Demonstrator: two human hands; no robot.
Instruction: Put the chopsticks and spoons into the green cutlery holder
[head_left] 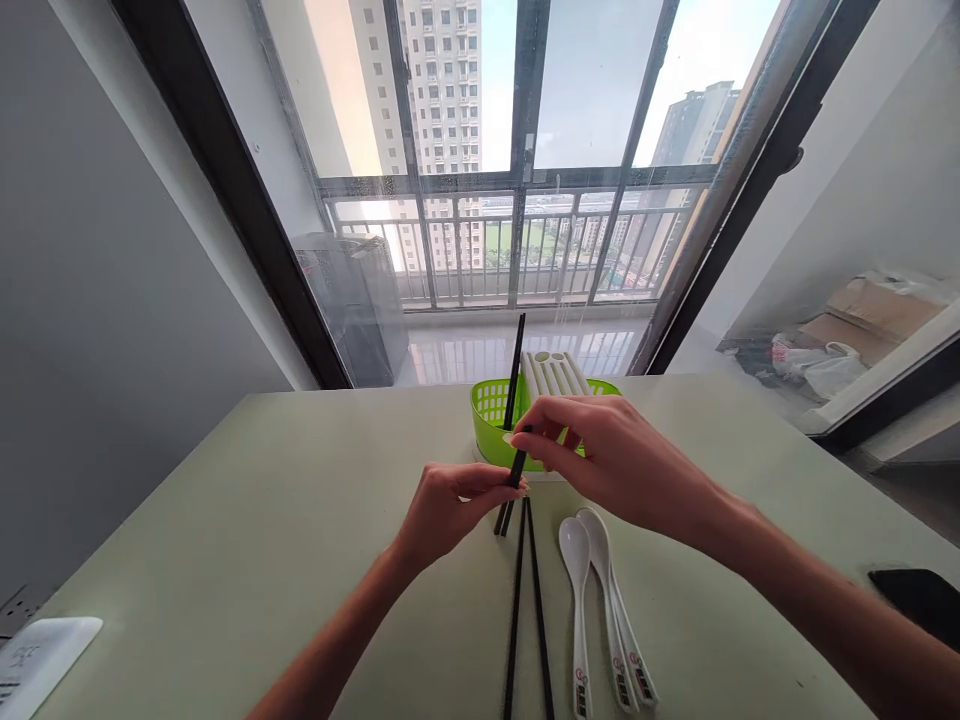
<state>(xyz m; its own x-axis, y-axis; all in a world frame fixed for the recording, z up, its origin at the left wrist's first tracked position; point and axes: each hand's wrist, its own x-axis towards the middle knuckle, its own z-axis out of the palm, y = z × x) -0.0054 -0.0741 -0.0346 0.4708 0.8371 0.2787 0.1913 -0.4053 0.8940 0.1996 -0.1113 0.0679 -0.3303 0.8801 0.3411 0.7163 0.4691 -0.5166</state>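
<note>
In front of the green basket [491, 440], my left hand [450, 505] and my right hand [600, 445] are together around a pair of black chopsticks [517, 465]. The left fingers pinch them at the middle; the right thumb and fingers close on their upper end. Their lower tips slant down toward the table. Another pair of black chopsticks [516, 370] stands upright in the basket's left part. Two loose chopsticks [517, 600] lie on the table below my hands, forming a narrow V. White spoons [576, 560] lie to their right, some overlapping.
A white slotted divider [555, 375] rises from the basket, partly behind my right hand. On the pale green table [300, 520] are a white device with a display [45, 655] at the left edge and a dark object [919, 605] at the right. Glass doors stand beyond.
</note>
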